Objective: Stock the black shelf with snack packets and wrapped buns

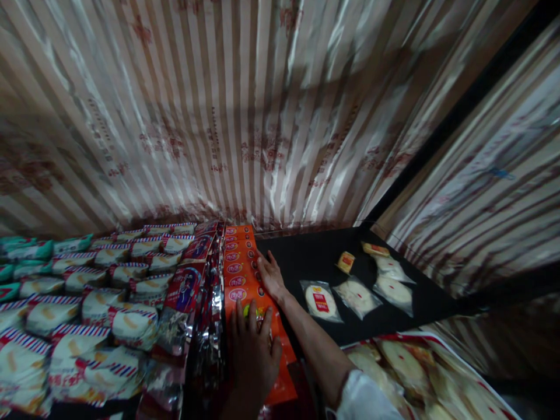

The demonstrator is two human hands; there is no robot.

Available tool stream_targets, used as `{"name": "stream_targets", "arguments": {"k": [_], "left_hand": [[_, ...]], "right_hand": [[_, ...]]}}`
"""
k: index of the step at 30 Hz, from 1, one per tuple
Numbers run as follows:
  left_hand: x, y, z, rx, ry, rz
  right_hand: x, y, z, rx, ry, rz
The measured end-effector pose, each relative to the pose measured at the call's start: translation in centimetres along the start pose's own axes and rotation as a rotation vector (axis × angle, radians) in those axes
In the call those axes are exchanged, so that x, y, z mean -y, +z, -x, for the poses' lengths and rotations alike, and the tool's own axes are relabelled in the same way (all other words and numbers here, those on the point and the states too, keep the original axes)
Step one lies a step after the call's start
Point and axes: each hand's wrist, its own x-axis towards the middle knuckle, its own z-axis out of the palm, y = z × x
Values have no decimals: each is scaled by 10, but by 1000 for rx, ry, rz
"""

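A long row of overlapping orange snack packets [234, 271] runs away from me toward the striped sheeting. My left hand [254, 356] lies over the near packets with its fingers apart, palm down. Farther along, my right hand [270, 277] rests against the right edge of the row, fingers stretched out and not wrapped round anything. Directly left of the orange row stand dark red and silver packets [188, 286]. The lower ends of the nearest orange packets are partly hidden by my left hand and shadow.
White packets with striped tops [133, 321] fill the left, with green packets [30, 249] beyond. Right of my hands, a black surface [301, 251] carries several clear-wrapped round pastries [321, 300] and small yellow packs [345, 262]. A box of wrapped pastries [405, 367] stands nearer. Striped sheeting [262, 116] hangs behind.
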Motion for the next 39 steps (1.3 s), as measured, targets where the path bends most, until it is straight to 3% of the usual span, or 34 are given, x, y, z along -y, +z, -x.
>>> {"name": "stream_targets", "arguments": {"k": [3,9,12,19,26,39], "left_hand": [[0,0,-1,0,-6,1],[0,-2,-2,22,3,-3],[0,-2,-1,12,16,2],[0,1,-1,-11,11,6],[-4,-3,-2,-20,19,-118],[-15,2,-5,39,-31,-105]], "right_hand": [[1,-2,-1,-14,13,-28],[1,-22,11,-192,125,-186],[0,-29,24,-162,136,-114],[-2,-24,39,-21,-7,-35],[-10,-20,41,-36,-46,-15],[-9,-20,44,-30,-78,30]]}}
